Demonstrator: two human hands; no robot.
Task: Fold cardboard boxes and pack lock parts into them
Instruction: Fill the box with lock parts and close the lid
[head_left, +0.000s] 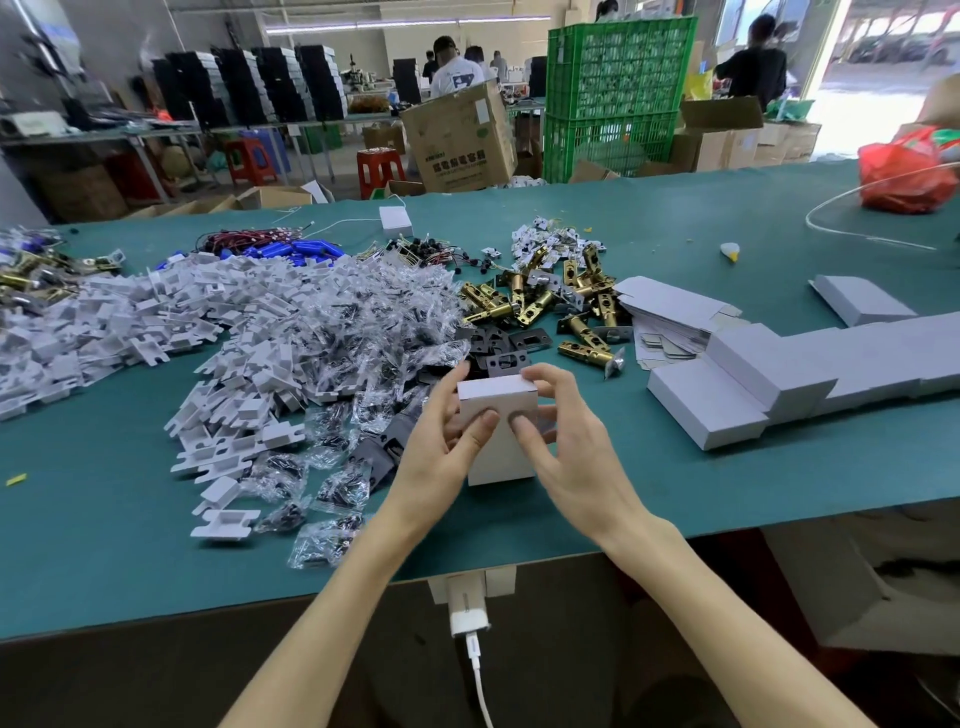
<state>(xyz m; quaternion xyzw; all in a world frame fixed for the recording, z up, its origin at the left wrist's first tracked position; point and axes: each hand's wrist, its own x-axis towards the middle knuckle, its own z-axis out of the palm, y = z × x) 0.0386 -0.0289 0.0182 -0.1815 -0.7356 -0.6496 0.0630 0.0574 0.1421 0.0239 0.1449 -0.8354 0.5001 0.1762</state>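
Both hands are on one small white cardboard box (497, 434), in front of me near the front edge of the green desk (649, 499). Box is upright with the top flap down. I can't tell if its bottom touches the desk.

Left hand (441, 447) grips the left side: thumb on the near face, fingers curled over the top far corner. Right hand (571, 457) does the same on the right side, thumb beside the left thumb, fingers curled round the top right edge.

- Black strike plates (501, 345) sit just behind the box.
- Brass latch bolts (545, 304) are piled behind those.
- Clear screw bags (337, 327) are heaped to the left, with some at the near edge.
- White insert pieces (156, 312) are further left.
- Flat box blanks (670, 312) are stacked right of the latches.
- Folded boxes (753, 379) sit in a row to the right, well clear of my hands.
- Red plastic bag (904, 174) is at the far right.
- White charger (467, 610) hangs off the front edge of the desk, cable down.
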